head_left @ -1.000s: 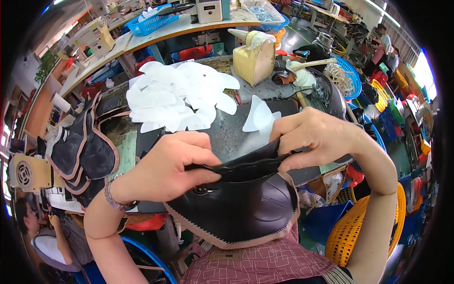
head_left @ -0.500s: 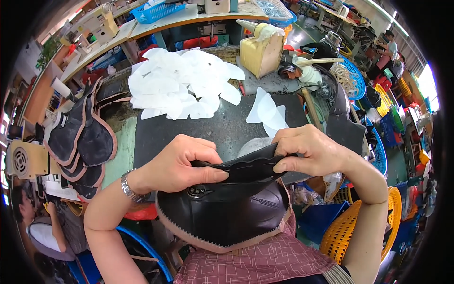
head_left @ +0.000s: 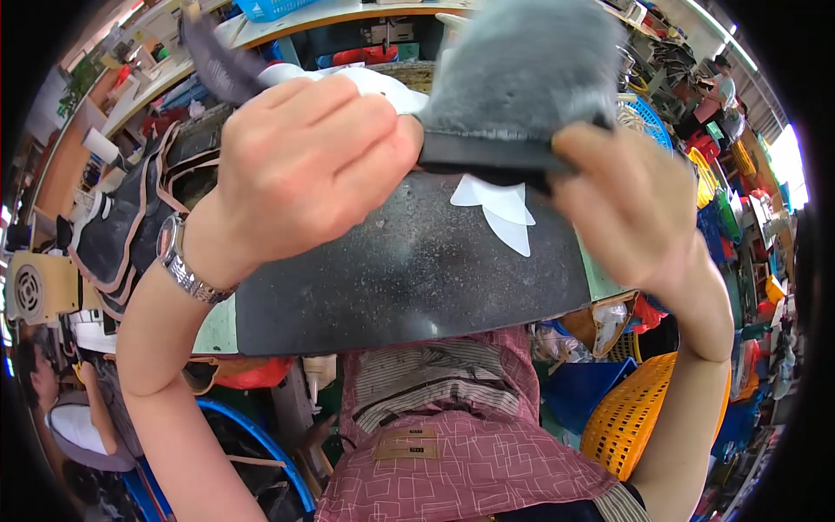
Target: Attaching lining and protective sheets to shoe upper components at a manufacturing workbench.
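Black leather-like piece [head_left: 491,157], its band running crosswise, spans from the left hand [head_left: 322,157], clenched at one end, to the blurred right hand [head_left: 622,191], pinching the other; I see white cut-outs [head_left: 507,228] on the dark board [head_left: 391,278], nearer the right hand

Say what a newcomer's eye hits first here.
First, the blurred dark piece with a fuzzy grey face, held up between the left hand and right hand at upper centre. Next, the thin white pieces on the black board, and the orange basket at lower right.
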Demonstrator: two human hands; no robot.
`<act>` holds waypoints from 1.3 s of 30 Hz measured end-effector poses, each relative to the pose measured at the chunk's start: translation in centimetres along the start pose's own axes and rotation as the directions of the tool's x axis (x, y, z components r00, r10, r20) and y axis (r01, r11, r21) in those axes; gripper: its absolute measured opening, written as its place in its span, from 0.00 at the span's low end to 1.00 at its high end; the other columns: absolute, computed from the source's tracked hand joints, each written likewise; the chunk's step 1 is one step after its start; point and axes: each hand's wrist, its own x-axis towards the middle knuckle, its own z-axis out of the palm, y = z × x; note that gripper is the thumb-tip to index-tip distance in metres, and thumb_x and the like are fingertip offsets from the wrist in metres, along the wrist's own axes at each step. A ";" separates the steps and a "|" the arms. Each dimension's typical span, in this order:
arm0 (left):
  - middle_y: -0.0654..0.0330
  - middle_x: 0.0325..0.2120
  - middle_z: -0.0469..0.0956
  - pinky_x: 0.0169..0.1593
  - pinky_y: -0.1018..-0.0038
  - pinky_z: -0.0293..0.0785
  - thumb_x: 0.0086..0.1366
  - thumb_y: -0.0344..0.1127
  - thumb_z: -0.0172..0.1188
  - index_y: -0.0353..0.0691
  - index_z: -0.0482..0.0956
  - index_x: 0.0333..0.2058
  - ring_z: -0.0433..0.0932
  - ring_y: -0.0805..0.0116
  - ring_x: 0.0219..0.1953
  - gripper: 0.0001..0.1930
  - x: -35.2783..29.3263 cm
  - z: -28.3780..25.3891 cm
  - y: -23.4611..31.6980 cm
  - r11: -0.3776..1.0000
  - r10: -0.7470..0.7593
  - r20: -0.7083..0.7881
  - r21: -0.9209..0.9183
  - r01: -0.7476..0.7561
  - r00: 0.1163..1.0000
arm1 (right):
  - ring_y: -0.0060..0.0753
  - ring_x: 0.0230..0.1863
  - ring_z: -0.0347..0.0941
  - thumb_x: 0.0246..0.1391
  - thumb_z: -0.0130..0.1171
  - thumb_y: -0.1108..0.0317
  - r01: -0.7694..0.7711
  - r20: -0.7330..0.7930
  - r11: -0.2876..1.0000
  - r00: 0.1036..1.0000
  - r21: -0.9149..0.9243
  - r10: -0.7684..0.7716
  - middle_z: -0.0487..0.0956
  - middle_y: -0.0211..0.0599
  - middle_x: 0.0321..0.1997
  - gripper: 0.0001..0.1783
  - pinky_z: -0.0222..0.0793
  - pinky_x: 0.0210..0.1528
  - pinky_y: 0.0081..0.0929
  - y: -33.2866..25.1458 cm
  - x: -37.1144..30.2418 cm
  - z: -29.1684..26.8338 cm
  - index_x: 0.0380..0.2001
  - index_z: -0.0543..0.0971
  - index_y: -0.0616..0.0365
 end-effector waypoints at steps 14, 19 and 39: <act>0.53 0.47 0.73 0.50 0.67 0.70 0.46 0.26 0.55 0.32 0.76 0.40 0.71 0.57 0.48 0.19 -15.8 4.1 15.8 0.749 -0.291 0.595 -0.346 0.566 0.749 | 0.37 0.29 0.74 0.39 0.54 0.76 -0.519 0.557 0.609 0.817 0.600 0.148 0.76 0.42 0.32 0.32 0.72 0.28 0.29 -14.7 -8.8 7.4 0.54 0.67 0.60; 0.53 0.45 0.73 0.49 0.66 0.70 0.43 0.23 0.56 0.32 0.77 0.38 0.70 0.55 0.48 0.19 -16.0 4.9 15.7 0.665 -0.306 0.579 -0.438 0.605 0.756 | 0.29 0.23 0.73 0.37 0.56 0.72 -0.344 0.551 0.837 0.832 0.426 0.062 0.72 0.41 0.47 0.22 0.72 0.24 0.25 -14.7 -8.1 7.4 0.42 0.74 0.61; 0.59 0.41 0.71 0.48 0.68 0.66 0.45 0.25 0.57 0.37 0.75 0.41 0.69 0.61 0.48 0.20 -16.5 5.1 15.0 0.656 -0.247 0.592 -0.480 0.582 0.767 | 0.43 0.35 0.75 0.38 0.55 0.73 -0.420 0.614 0.535 0.747 0.733 -0.254 0.74 0.40 0.27 0.07 0.73 0.33 0.35 -11.0 -5.3 10.2 0.25 0.74 0.61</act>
